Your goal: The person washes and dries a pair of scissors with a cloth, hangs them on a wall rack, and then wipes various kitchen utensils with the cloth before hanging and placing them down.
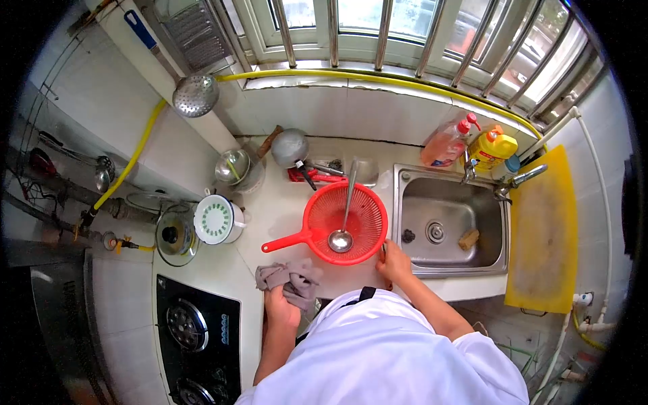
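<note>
A crumpled grey-brown cloth (295,278) is gripped in my left hand (282,309), near the counter's front edge. My right hand (394,263) is closed beside the lower right rim of the red colander (320,219). A small dark, thin piece shows at its fingertips, but I cannot make out what it is. The colander sits on the counter with its handle pointing left. Inside it rests a metal ladle (341,240), its long handle leaning toward the back.
Right of the colander is a steel sink (399,223) with a tan lump (468,239) in it. Soap bottles (445,143) stand behind. A black gas stove (219,304), glass lid (177,235) and white enamel pot (217,219) are at left. A yellow board (540,229) leans right.
</note>
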The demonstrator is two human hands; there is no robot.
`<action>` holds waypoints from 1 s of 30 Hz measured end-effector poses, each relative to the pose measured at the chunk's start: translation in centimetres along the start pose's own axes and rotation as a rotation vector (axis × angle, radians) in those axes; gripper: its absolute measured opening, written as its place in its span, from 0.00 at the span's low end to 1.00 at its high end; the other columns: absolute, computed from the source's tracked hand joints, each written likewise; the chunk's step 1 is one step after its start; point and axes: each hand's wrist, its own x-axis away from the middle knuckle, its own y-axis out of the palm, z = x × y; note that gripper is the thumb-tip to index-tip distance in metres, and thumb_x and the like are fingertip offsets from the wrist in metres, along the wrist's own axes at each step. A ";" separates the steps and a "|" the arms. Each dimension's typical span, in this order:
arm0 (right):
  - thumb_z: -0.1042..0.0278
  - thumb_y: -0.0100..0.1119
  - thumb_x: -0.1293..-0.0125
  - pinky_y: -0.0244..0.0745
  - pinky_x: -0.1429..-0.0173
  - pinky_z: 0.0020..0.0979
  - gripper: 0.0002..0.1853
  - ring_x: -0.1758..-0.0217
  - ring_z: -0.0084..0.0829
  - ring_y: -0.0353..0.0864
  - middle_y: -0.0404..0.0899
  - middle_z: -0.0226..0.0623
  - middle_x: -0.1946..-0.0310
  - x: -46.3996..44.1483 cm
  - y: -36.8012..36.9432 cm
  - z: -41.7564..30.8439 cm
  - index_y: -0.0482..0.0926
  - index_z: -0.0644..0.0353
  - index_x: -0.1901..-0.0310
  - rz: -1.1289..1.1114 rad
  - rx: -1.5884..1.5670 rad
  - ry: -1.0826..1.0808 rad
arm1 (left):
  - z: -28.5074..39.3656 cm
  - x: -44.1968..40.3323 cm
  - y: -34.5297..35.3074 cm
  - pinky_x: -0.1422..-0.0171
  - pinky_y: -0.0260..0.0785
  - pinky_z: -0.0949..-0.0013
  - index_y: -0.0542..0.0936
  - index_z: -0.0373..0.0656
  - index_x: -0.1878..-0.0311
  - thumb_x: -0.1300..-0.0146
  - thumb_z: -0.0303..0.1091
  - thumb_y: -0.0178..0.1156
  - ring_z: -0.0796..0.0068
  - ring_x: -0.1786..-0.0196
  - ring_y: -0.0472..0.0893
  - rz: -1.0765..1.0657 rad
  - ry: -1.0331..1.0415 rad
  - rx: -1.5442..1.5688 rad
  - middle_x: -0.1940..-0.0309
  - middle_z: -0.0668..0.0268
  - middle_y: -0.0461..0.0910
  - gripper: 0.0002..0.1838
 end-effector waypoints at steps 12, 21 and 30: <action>0.72 0.54 0.43 0.67 0.80 0.21 0.13 0.84 0.18 0.68 0.71 0.31 0.77 2.3 -5.3 5.6 0.71 0.63 0.55 0.117 -0.776 0.296 | -0.6 0.3 1.2 0.59 0.72 0.73 0.70 0.39 0.56 0.36 0.31 0.51 0.74 0.65 0.78 -0.217 -0.091 -0.114 0.61 0.58 0.78 0.08; 0.69 0.53 0.37 0.66 0.80 0.22 0.14 0.82 0.17 0.68 0.67 0.27 0.80 3.3 -10.4 -3.1 0.68 0.63 0.51 0.020 -1.037 -0.030 | -3.9 -3.1 9.1 0.41 0.68 0.66 0.68 0.38 0.44 0.34 0.33 0.50 0.69 0.46 0.74 -0.629 -0.045 -0.287 0.48 0.60 0.72 0.17; 0.72 0.52 0.38 0.63 0.81 0.25 0.14 0.85 0.20 0.67 0.67 0.30 0.84 5.0 -11.6 -8.6 0.66 0.67 0.52 0.142 -0.696 -0.242 | -8.6 -2.8 20.1 0.47 0.67 0.71 0.70 0.43 0.48 0.36 0.27 0.49 0.76 0.51 0.72 -0.603 0.258 -0.387 0.54 0.68 0.72 0.13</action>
